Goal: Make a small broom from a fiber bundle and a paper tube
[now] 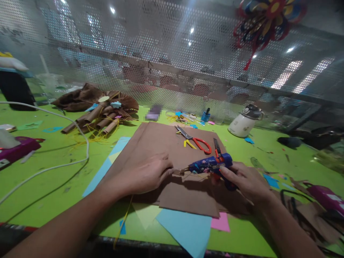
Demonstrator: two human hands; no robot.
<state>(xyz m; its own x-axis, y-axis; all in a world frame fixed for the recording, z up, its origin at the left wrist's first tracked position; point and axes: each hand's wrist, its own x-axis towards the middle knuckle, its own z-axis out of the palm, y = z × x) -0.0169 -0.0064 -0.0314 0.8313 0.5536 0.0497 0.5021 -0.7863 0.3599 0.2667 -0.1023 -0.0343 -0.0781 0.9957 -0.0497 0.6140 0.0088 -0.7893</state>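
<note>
My right hand (245,181) is wrapped round the grip of a blue hot glue gun (211,165), whose nozzle points left. My left hand (143,173) lies palm down on a sheet of brown paper (166,143), its fingers curled with the tips pinched right at the gun's nozzle; what they pinch is too small to see. Beneath the brown paper lie light blue (188,229), pink (221,223) and pale green sheets. Red-handled scissors (195,140) rest on the brown paper beyond the gun.
A green table (53,154) carries a white cable (53,166), brown paper rolls and a fan craft (104,113), a white kettle (245,122), a purple object (16,148) at left and another at right (326,197). A perforated metal screen stands behind, with a paper flower (266,18) on it.
</note>
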